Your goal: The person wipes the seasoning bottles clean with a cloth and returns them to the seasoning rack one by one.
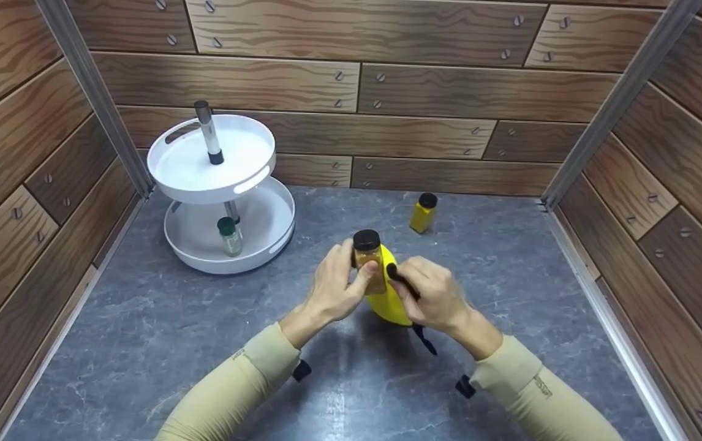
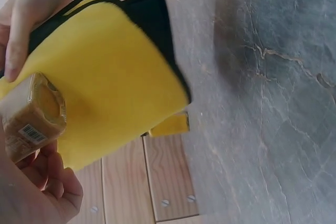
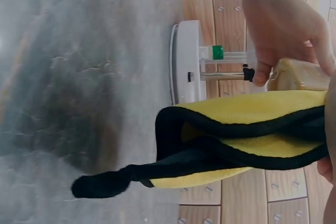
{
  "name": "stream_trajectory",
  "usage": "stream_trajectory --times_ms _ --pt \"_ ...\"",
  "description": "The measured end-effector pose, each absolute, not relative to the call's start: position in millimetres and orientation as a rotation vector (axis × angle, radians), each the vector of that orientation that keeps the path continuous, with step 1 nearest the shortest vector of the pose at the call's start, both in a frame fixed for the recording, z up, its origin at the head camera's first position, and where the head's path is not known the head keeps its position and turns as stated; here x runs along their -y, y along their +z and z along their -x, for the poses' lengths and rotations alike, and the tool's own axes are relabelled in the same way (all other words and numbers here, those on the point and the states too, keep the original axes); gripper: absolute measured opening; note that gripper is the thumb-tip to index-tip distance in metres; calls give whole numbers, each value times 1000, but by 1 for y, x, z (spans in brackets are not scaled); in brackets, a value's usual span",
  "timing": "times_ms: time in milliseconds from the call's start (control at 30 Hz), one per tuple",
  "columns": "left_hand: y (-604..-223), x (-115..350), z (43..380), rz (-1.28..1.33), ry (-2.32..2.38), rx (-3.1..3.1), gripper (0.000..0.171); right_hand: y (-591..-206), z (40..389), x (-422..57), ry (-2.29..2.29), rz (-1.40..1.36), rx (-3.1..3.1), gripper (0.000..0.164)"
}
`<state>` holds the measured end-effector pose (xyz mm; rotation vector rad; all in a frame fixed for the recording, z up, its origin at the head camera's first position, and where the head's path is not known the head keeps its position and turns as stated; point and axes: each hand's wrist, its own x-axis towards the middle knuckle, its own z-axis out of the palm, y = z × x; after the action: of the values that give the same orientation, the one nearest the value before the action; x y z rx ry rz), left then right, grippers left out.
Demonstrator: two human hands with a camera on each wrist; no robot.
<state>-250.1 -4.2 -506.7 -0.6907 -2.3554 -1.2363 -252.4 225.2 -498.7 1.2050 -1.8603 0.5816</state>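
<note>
My left hand [image 1: 331, 286] grips a spice jar [image 1: 375, 280] with a black cap and brownish-orange contents, held upright above the table. A barcode label shows near the base of this jar [image 2: 31, 121] in the left wrist view. My right hand [image 1: 435, 289] holds a folded yellow cloth [image 1: 391, 311] with black edging, right beside the jar. In the right wrist view, the cloth [image 3: 252, 103] hangs in folds, with a black loop [image 3: 100, 184] dangling from one corner. Part of the right hand is hidden behind the cloth there.
A white two-tier round stand [image 1: 204, 195] stands at the back left; its lower tray holds a green-capped glass jar [image 1: 231, 242]. A yellow jar with a black cap [image 1: 422, 218] stands on the grey marbled table [image 1: 143, 343] at the back right. Wood-patterned walls [image 1: 424, 92] enclose the table.
</note>
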Motion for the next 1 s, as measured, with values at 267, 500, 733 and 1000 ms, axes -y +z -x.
stream_trajectory --times_ms 267,500,733,1000 --pt "-508 4 251 658 -1268 2370 71 -508 250 -233 547 -1217 1923 9" --pt "-511 9 256 644 -1236 2380 52 -504 249 -241 686 -1163 1927 21" --pt "-518 18 261 578 -1143 2396 33 -499 244 -265 876 -960 1969 19" --pt "-522 32 269 534 -1092 2423 37 -503 243 -297 888 -706 2087 15"
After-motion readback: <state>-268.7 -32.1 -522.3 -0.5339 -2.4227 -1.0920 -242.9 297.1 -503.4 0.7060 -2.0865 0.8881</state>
